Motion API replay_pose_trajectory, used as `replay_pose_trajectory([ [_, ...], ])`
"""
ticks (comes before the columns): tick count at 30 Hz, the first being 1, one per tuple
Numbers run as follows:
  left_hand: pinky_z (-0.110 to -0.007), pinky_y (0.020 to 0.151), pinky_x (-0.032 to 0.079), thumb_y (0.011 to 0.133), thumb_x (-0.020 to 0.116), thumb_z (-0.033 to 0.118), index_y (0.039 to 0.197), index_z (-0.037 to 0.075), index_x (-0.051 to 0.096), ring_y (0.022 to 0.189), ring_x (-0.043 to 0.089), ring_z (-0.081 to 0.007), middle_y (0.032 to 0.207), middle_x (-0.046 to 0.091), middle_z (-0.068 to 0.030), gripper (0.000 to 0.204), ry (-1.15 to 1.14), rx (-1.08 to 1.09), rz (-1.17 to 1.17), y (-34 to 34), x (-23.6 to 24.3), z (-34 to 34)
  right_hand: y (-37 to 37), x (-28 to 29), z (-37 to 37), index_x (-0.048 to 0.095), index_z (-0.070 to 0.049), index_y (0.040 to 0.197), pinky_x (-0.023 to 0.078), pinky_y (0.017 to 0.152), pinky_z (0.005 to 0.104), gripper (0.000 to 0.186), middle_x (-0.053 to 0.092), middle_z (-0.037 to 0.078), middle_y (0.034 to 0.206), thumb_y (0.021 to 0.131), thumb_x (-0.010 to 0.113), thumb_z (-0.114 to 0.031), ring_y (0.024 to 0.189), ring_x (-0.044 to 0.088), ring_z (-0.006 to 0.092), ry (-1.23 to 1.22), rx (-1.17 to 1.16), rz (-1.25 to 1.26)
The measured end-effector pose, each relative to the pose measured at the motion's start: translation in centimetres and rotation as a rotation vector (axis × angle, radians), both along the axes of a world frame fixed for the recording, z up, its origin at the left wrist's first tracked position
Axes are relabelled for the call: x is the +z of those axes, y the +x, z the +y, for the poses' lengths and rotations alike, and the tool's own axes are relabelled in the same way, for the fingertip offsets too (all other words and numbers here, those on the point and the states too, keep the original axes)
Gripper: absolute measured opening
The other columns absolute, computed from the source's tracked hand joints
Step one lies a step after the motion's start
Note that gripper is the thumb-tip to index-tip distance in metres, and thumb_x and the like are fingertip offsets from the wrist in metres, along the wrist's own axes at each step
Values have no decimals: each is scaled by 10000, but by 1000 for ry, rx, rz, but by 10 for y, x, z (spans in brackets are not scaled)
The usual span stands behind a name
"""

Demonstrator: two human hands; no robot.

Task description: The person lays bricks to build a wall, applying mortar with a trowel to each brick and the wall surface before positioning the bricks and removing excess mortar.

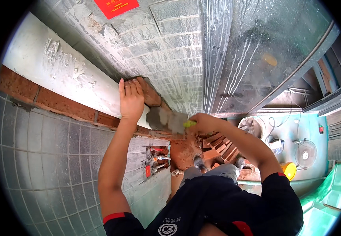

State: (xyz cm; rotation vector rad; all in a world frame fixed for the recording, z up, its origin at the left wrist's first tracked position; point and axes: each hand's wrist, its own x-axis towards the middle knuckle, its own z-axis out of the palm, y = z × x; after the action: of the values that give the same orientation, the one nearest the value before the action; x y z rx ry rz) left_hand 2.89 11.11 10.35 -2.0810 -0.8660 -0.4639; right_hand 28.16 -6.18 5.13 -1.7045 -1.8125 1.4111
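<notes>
1. Bricks (219,146) lie in a loose heap low down, near the person's feet.
2. Right hand (204,123) grips the trowel (169,119) shut tight, its muddy blade flat by the wall.
3. Left hand (131,99) lies spread on a brick (150,93), keeping it steady against the grey tiled wall (166,47).

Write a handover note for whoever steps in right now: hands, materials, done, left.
Left hand: flat on the top brick, steadying it against the tiled wall.
Right hand: fingers closed on a yellow-handled trowel loaded with mortar, blade beside that brick.
Spare bricks piled on the floor below.
Done: lower brick course laid, white sill smeared with mortar.
Left: the joint at the top brick looks unfinished.
</notes>
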Motion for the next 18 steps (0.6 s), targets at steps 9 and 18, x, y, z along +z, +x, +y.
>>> replay_pose_trajectory([
  [9,-461,1195,251,850,524,112,1217,-98,579,967,641,-273,1092,657,-213,426,18,8,22,9,2,2,-1,13,-16,691,-3,1018,469,567,319,388,632,66,702,849,712,-351,597,593,151,-121,-153,123],
  [18,-445,1179,280,828,617,169,1211,-69,585,958,634,-247,1118,650,-179,452,79,47,55,7,16,0,-46,-70,-53,611,-69,968,444,497,288,214,554,18,752,906,656,-269,557,524,125,-322,-793,883],
])
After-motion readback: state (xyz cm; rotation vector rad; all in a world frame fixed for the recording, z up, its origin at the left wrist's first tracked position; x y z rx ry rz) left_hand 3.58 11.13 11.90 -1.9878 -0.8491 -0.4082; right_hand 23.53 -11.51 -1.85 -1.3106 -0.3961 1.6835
